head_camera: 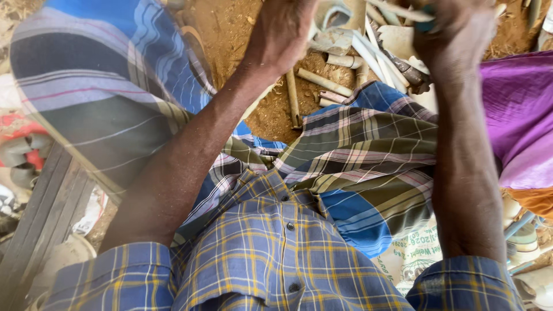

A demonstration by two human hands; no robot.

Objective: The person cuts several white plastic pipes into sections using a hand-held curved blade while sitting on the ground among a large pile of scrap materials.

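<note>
Both hands are raised toward the top edge of the view, backs toward the camera. The right hand is closed around a thin pale strip that runs leftward out of the fist; a small blue-green piece shows at the top of the grip, and what it belongs to cannot be told. The left hand is partly cut off by the frame edge, fingers curled downward; whether it grips anything cannot be told, since the palm side is hidden. Directly beyond and between the hands, on the sandy ground, lies a loose heap of pale cut strips and short tube lengths, with a dark metal tool lying among them just under the right hand. The person sits with knees spread under a plaid wrap and wears a blue-and-yellow checked shirt. A purple cloth lies to the right, a printed sack under the right forearm, and a wooden plank at the left. Judged from this, the step in hand is working or sorting a strip held in the right fist. The next move calls for a steady grip on the strip and care near the tool's edge.
</note>
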